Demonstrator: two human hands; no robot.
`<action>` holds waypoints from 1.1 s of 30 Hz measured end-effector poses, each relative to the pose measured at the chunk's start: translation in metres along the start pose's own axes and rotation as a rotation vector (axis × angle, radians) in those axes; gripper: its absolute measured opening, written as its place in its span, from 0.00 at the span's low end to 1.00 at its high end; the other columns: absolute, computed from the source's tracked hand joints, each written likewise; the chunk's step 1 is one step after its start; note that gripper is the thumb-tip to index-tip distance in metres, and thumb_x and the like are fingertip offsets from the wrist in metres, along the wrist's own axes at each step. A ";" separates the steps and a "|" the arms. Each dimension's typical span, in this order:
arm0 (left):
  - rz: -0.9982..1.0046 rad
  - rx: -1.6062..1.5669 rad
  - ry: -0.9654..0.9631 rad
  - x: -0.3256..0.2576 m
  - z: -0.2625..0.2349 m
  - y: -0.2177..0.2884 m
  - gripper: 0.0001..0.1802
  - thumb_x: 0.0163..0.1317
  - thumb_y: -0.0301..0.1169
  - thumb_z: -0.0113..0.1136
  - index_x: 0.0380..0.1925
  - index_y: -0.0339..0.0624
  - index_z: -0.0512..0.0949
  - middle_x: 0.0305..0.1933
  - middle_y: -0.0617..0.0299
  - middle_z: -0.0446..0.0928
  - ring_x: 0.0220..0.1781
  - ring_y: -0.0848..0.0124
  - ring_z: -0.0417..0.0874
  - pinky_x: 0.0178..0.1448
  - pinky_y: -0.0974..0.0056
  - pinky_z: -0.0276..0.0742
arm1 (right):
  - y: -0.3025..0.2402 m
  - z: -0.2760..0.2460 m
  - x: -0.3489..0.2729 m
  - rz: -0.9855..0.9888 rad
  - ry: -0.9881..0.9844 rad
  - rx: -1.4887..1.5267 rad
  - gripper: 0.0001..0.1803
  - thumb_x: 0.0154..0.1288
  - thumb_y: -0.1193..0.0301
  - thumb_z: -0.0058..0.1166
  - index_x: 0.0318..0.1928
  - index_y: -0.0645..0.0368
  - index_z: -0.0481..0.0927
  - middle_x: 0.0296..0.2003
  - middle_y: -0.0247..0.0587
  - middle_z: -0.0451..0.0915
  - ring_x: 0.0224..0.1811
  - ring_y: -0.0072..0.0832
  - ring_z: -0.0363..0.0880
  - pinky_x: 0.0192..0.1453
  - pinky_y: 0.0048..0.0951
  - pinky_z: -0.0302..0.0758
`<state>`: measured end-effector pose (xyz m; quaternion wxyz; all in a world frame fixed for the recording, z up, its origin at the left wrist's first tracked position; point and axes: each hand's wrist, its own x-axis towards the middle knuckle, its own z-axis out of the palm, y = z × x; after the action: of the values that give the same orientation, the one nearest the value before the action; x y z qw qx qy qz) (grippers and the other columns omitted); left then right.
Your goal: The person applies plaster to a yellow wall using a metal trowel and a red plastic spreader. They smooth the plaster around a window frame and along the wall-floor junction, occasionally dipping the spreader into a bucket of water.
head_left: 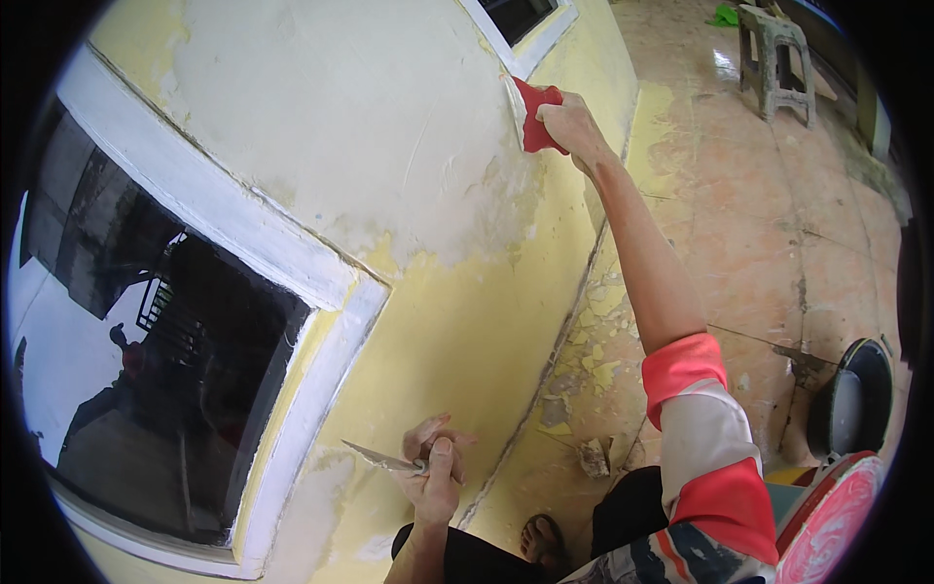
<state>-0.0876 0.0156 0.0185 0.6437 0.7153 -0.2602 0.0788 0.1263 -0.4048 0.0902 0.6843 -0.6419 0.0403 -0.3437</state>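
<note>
My right hand (574, 128) reaches far up and grips a red plastic scraper (538, 115). The scraper's pale-coated edge lies against the wall (457, 321), just below the corner of the upper window frame. Whitish filler covers much of the yellow wall left of that hand. Low down, in front of my knees, my left hand (437, 477) is closed round the handle of a putty knife (384, 457). Its flat metal blade points left, toward the white window frame (345, 302). Pale smears mark the left fingers.
Yellow paint flakes (589, 360) litter the tiled floor (739, 243) along the wall's foot. A dark bucket (853, 397) and a pail with a red-and-white smeared top (832, 516) stand at my right. Farther off is a stained stool (775, 63). A dark glass window (185, 360) lies left.
</note>
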 end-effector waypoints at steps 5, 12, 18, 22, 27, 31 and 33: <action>0.012 0.003 -0.012 0.001 0.001 -0.004 0.15 0.76 0.32 0.53 0.56 0.35 0.76 0.12 0.66 0.67 0.15 0.76 0.68 0.39 0.63 0.80 | -0.009 0.048 -0.007 -0.165 0.214 -0.425 0.32 0.59 0.74 0.43 0.66 0.57 0.79 0.45 0.60 0.86 0.48 0.49 0.86 0.56 0.44 0.80; -0.028 -0.048 -0.034 -0.005 -0.007 -0.015 0.15 0.78 0.33 0.53 0.58 0.37 0.74 0.14 0.66 0.68 0.16 0.76 0.69 0.40 0.62 0.80 | -0.010 0.122 -0.263 -0.569 -0.234 -0.394 0.35 0.63 0.81 0.50 0.73 0.57 0.69 0.63 0.60 0.78 0.62 0.56 0.81 0.61 0.43 0.82; -0.056 -0.066 -0.030 -0.013 -0.024 -0.002 0.13 0.77 0.27 0.52 0.57 0.34 0.75 0.22 0.62 0.74 0.24 0.76 0.76 0.36 0.64 0.79 | -0.035 0.065 -0.107 -0.298 0.046 -0.205 0.29 0.65 0.76 0.41 0.64 0.52 0.81 0.53 0.57 0.85 0.56 0.47 0.86 0.62 0.39 0.79; -0.025 -0.116 -0.041 -0.006 -0.012 -0.004 0.13 0.76 0.23 0.51 0.56 0.31 0.75 0.23 0.60 0.76 0.26 0.76 0.79 0.32 0.68 0.77 | -0.031 0.016 0.025 -0.222 0.236 -0.220 0.31 0.57 0.72 0.43 0.61 0.55 0.84 0.49 0.60 0.86 0.56 0.52 0.84 0.63 0.42 0.77; -0.028 -0.078 -0.029 -0.006 -0.013 0.002 0.13 0.77 0.26 0.51 0.57 0.34 0.75 0.20 0.62 0.73 0.21 0.78 0.73 0.34 0.67 0.74 | -0.035 0.051 0.013 -0.210 0.165 -0.341 0.31 0.57 0.71 0.44 0.62 0.52 0.84 0.53 0.58 0.85 0.57 0.53 0.84 0.63 0.44 0.77; 0.036 -0.135 0.000 -0.009 -0.022 -0.001 0.13 0.77 0.27 0.52 0.57 0.33 0.74 0.28 0.54 0.81 0.19 0.80 0.71 0.27 0.72 0.69 | -0.059 0.110 -0.119 -0.341 -0.022 -0.344 0.30 0.63 0.76 0.45 0.67 0.48 0.79 0.56 0.57 0.83 0.57 0.52 0.83 0.61 0.45 0.79; 0.022 -0.087 0.003 -0.009 -0.026 0.000 0.15 0.78 0.32 0.52 0.59 0.35 0.74 0.19 0.61 0.73 0.20 0.76 0.73 0.29 0.69 0.71 | -0.044 0.133 -0.185 -0.527 -0.100 -0.345 0.32 0.65 0.79 0.48 0.70 0.50 0.74 0.60 0.56 0.81 0.57 0.50 0.83 0.60 0.44 0.80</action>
<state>-0.0891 0.0434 0.0185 0.6737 0.6837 -0.2701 0.0755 0.0334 -0.1928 0.0815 0.4541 -0.7528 -0.1035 -0.4652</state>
